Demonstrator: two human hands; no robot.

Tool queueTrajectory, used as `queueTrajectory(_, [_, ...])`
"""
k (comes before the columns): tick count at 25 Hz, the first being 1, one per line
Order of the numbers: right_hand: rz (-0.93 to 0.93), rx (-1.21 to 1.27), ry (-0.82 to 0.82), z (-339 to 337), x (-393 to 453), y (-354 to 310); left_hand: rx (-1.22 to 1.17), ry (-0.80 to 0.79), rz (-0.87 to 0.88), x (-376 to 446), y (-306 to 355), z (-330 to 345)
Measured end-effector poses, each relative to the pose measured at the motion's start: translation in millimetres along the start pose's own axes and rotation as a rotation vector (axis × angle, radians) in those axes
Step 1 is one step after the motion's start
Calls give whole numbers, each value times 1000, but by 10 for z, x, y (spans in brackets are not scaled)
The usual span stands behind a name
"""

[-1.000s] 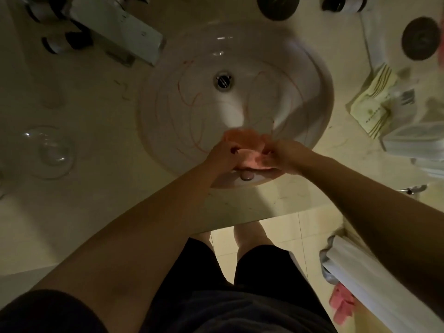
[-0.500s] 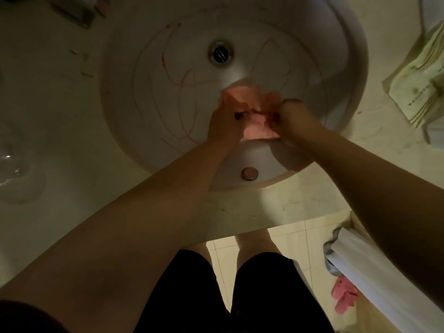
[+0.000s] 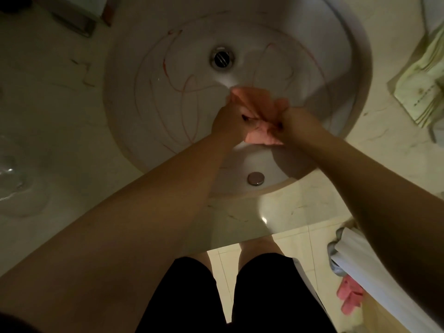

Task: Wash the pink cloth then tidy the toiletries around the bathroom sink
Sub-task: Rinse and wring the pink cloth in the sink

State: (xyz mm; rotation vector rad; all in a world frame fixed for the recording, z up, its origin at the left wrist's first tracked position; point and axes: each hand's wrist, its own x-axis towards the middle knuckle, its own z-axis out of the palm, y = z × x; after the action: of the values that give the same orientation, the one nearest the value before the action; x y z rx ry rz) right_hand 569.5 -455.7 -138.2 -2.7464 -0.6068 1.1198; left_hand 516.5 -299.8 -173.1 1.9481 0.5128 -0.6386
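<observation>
Pink cloth (image 3: 258,116), bunched, held above the round white ceramic sink (image 3: 360,75), toward 6 o'clock from the metal drain (image 3: 222,58). Left hand (image 3: 228,123) grips the cloth at its 9 o'clock side, fingers curled round it; right hand (image 3: 296,123) grips at 3 o'clock likewise. Folded green-and-white packet (image 3: 425,92) lies on the pale marble bench (image 3: 60,116) at the sink's 3 o'clock.

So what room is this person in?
Most likely a bathroom. There's a round white sink with a drain set in a marble counter, and both hands, left hand and right hand, are scrubbing a pink cloth over it.
</observation>
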Motion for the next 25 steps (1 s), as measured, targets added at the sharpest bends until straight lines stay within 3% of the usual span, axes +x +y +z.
queueTrajectory(4, [32, 102, 56, 39, -317, -118, -107, -62, -14, -189, -72, -6])
queueTrajectory(11, [170, 87, 12, 61, -494, -226, -210, -170, -58, -363, -166, -33])
queueTrajectory(17, [190, 99, 13, -26, -425, -122, -163, -110, -40, -286, -106, 99])
queueTrajectory(25, [61, -215, -65, -608, -63, 379, -370, 56, -77, -49, 441, 561])
